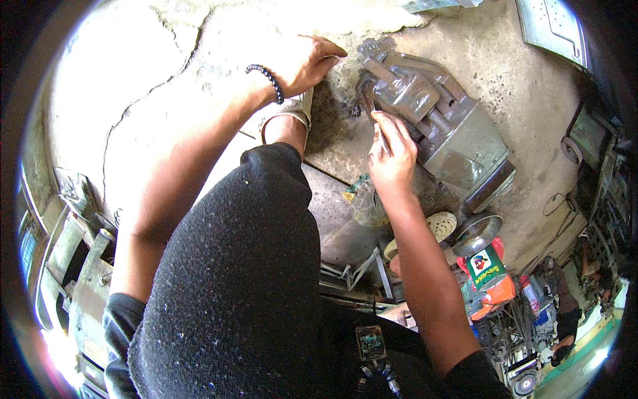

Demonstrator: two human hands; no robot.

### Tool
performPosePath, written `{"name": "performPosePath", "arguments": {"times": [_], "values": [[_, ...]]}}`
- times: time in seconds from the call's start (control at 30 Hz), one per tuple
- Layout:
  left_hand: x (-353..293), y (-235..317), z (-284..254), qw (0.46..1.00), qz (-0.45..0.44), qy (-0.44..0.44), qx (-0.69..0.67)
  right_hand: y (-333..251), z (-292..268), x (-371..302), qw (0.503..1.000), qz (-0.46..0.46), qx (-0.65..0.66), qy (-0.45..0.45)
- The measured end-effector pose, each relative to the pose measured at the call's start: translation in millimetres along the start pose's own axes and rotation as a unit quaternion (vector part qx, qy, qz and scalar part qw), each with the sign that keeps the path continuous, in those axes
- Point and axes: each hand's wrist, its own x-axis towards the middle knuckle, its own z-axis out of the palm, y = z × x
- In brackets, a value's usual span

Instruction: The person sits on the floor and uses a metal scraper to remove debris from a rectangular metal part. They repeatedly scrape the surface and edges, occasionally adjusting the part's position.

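Note:
A heavy grey metal vise (468, 143) with a threaded screw lies on the concrete floor, right of centre. My right hand (394, 156) is beside its left edge, fingers pinched round a thin dark strip-like tool (370, 110) that points toward the vise's far end. What kind of tool it is, I cannot make out. My left hand (311, 64), with a dark beaded bracelet on the wrist, hovers left of the vise's far end. Its fingers are curled together, and whatever they may hold is hidden. A dark wet-looking patch marks the floor between both hands.
My sandalled foot (286, 126) and dark-clothed knee (266, 199) fill the middle. Near my right forearm lie a clear plastic bag (367, 205), a pale sandal (440, 226), a metal bowl (480, 234) and a green container (485, 266). Another person (566, 299) is at far right.

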Motion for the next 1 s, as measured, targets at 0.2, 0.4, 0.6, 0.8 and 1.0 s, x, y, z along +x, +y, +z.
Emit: {"name": "performPosePath", "arguments": {"times": [0.2, 0.4, 0.6, 0.8, 1.0], "values": [[3, 0, 1, 0.999, -0.028, -0.022, -0.005, 5, -3, 9, 0.998, 0.067, 0.018, -0.008], [3, 0, 4, 1.0, -0.016, 0.016, -0.011, 9, -5, 8, 0.999, 0.032, 0.036, 0.008], [4, 0, 7, 1.0, -0.002, 0.027, -0.014, 0, 1, -4, 0.999, 0.005, 0.003, -0.054], [3, 6, 1, 1.0, -0.01, -0.013, -0.014, -3, -5, -20, 0.992, 0.031, -0.023, -0.116], [-6, 0, -2, 1.0, 0.007, -0.002, -0.001, -7, -16, -62, 0.993, 0.061, 0.018, -0.103]]}}
